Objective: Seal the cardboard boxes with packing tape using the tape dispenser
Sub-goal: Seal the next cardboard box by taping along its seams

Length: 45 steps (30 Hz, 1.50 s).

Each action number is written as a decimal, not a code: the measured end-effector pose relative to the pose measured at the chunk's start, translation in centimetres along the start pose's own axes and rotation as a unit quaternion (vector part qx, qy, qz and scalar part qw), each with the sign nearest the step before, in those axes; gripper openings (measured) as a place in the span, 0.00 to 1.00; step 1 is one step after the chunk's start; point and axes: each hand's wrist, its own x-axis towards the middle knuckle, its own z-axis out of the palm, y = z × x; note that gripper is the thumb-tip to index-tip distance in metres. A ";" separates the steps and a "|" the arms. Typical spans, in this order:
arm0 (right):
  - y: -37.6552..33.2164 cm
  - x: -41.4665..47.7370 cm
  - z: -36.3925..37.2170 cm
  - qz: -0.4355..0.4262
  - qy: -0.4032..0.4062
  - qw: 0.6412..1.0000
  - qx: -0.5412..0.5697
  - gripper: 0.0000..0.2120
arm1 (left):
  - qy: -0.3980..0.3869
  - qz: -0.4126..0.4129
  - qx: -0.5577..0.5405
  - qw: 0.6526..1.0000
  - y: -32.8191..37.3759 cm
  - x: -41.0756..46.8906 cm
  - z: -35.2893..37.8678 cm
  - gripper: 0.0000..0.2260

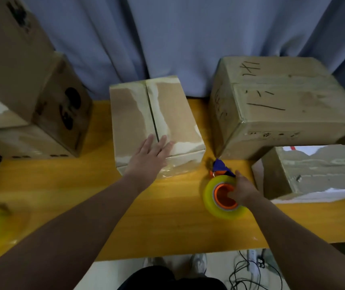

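Cardboard box (132,114) under flat left hand (148,159) (right hand (243,190) grips tape dispenser (211,197)).

Yellow table (167,216). Middle box (157,122), flaps closed, seam untaped. Left hand (152,155) lies flat on its near top edge, fingers straight. Right hand (242,190) grips the tape dispenser (223,195), fingers hooked into the orange core. Big box (282,105) and smaller box (313,170) to the right; stacked boxes (27,97) far left.
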 end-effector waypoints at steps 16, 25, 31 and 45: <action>4.1 -4.2 -3.2 -0.163 0.099 0.934 0.303 0.36 | -0.045 -0.017 -0.096 0.994 4.2 -0.2 -2.2 0.25; 1.1 -7.9 -7.2 -0.309 0.141 0.906 0.250 0.31 | -0.010 -0.143 -0.575 0.805 8.9 -1.4 -14.0 0.33; -2.2 -9.3 -7.4 -0.375 0.143 0.901 0.168 0.34 | -0.055 -0.121 -0.569 0.811 8.3 -2.6 -15.1 0.30; -5.9 -9.3 -6.9 -0.418 0.114 0.877 0.207 0.34 | 0.034 -0.173 -0.613 0.770 4.3 -3.7 -14.0 0.14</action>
